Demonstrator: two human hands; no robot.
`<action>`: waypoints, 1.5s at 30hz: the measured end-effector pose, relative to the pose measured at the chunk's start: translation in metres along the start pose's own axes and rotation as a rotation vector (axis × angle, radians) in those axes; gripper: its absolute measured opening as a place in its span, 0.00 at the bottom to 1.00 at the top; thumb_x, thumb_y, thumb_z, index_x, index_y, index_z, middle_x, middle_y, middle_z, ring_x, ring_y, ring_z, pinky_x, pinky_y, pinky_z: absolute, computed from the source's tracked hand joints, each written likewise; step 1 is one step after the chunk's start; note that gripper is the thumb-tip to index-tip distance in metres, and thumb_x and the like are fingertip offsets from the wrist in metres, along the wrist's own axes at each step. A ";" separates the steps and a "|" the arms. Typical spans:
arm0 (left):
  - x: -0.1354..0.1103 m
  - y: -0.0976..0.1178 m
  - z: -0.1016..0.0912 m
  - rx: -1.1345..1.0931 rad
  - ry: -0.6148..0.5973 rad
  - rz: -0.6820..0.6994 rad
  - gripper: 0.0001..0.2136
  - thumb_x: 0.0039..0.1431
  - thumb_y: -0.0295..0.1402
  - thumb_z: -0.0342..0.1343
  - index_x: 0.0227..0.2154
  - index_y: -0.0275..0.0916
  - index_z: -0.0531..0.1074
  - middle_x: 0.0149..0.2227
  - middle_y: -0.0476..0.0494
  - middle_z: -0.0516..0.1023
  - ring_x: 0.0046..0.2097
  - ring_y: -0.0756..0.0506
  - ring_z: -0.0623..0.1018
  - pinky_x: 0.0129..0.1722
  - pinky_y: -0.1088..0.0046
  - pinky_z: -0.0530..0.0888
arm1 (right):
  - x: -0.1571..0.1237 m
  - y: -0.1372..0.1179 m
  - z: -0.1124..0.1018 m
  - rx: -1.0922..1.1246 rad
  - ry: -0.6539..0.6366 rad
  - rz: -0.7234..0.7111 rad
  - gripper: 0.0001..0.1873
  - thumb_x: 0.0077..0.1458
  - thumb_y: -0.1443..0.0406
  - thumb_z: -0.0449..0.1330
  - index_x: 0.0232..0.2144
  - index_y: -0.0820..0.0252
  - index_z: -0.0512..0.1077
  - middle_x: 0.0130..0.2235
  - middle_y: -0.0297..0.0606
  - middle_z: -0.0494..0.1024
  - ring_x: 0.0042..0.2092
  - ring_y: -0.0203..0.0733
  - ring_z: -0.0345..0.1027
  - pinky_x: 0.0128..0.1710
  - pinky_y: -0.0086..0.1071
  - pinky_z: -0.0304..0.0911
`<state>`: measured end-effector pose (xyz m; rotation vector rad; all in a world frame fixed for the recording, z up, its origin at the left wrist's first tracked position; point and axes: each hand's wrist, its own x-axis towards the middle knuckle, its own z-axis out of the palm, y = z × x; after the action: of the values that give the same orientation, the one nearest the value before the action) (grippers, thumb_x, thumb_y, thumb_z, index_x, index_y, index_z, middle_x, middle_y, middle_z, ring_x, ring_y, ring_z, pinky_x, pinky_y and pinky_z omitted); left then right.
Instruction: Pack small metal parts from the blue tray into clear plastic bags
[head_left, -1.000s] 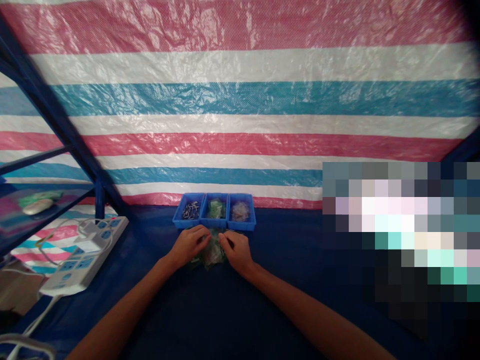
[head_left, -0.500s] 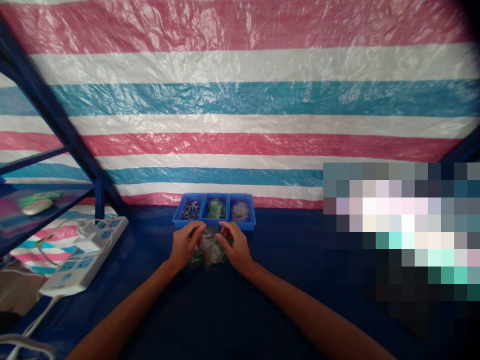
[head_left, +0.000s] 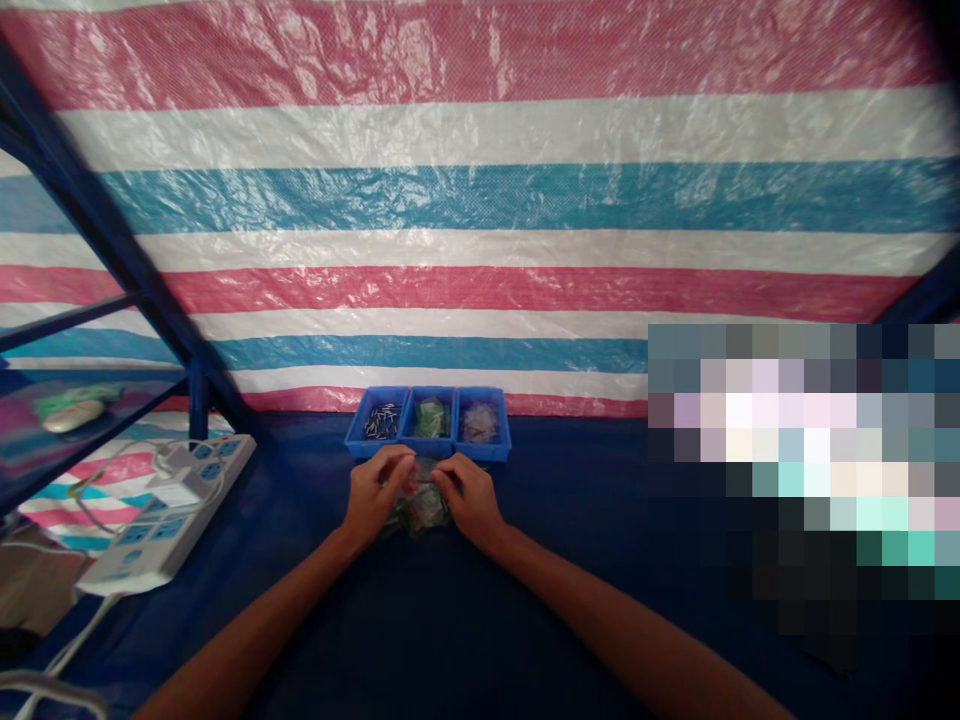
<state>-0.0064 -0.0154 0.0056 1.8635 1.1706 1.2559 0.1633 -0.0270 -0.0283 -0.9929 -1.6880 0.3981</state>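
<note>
Both my hands meet at the middle of the dark table, just in front of a blue three-compartment plastic tray [head_left: 427, 452]. My left hand [head_left: 377, 493] and my right hand [head_left: 466, 497] pinch the top of a crumpled transparent plastic bag [head_left: 417, 512] with green inside. My fingers hide part of it. The tray's left compartment holds small metal pins [head_left: 381, 421], the middle one green packets [head_left: 431, 417], and the right one transparent small bags [head_left: 480, 423].
A white power strip [head_left: 169, 510] with a cable lies at the left on the dark blue cloth [head_left: 600, 560]. Above it, a blue metal shelf frame [head_left: 112, 270] holds a pale oval object [head_left: 73, 416]. Striped tarpaulin [head_left: 480, 200] forms the back wall. A pixelated patch [head_left: 802, 470] covers the right.
My hands have come closer together and lower over the bag than half a second ago, with the fingertips now pinching its top. The tray has not moved.
</note>
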 end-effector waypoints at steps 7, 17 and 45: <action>0.003 0.000 0.000 0.091 -0.082 -0.005 0.10 0.54 0.39 0.57 0.34 0.37 0.74 0.27 0.48 0.77 0.28 0.49 0.76 0.30 0.76 0.72 | -0.001 0.001 -0.001 -0.005 0.088 0.083 0.12 0.60 0.62 0.51 0.29 0.60 0.70 0.28 0.35 0.71 0.30 0.36 0.65 0.33 0.28 0.58; 0.007 0.000 -0.001 0.182 -0.156 0.118 0.10 0.57 0.39 0.54 0.31 0.37 0.75 0.32 0.45 0.77 0.34 0.48 0.75 0.33 0.76 0.70 | -0.003 -0.001 -0.001 0.040 0.036 0.067 0.09 0.58 0.64 0.53 0.31 0.60 0.73 0.31 0.37 0.77 0.31 0.38 0.69 0.34 0.29 0.62; 0.008 -0.006 -0.006 0.252 -0.087 0.226 0.11 0.56 0.37 0.56 0.40 0.39 0.75 0.39 0.44 0.80 0.37 0.46 0.78 0.39 0.73 0.75 | -0.001 -0.001 -0.001 0.084 0.021 0.070 0.09 0.58 0.64 0.53 0.30 0.60 0.71 0.29 0.36 0.73 0.29 0.36 0.65 0.32 0.28 0.60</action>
<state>-0.0123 -0.0053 0.0063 2.2659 1.1392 1.1738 0.1638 -0.0292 -0.0279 -0.9930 -1.6077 0.4991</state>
